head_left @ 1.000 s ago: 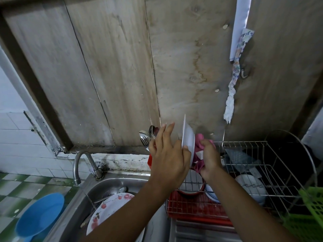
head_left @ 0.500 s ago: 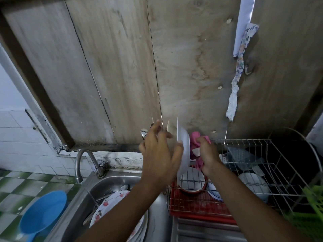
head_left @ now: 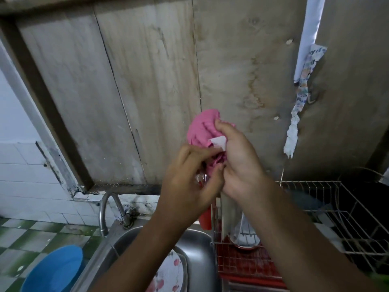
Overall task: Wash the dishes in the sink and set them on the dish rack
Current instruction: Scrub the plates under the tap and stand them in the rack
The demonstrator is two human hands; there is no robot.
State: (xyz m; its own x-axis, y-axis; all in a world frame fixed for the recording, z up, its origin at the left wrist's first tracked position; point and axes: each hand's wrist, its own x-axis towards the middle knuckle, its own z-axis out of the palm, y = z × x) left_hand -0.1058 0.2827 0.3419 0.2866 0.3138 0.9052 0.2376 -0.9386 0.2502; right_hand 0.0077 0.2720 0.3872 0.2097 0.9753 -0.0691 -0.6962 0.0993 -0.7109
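My right hand [head_left: 240, 165] is raised in front of the wooden wall and grips a crumpled pink cloth [head_left: 202, 129] with a white label. My left hand [head_left: 187, 182] meets it from the left, its fingertips pinching the cloth's lower end. Below the hands a white dish [head_left: 245, 232] stands on edge in the wire dish rack [head_left: 357, 226]. A white plate with red flowers [head_left: 170, 270] lies in the steel sink [head_left: 195, 245] under my left forearm.
A curved faucet [head_left: 107, 209] stands at the sink's back left. A blue plastic basin [head_left: 52, 268] sits on the green checked floor at lower left. A red tray [head_left: 248, 268] lies under the rack, and a red holder [head_left: 205, 218] hangs at the rack's left end.
The white dish has left my left hand and now stands in the rack. Both hands have risen, and my left hand has closed on the pink cloth.
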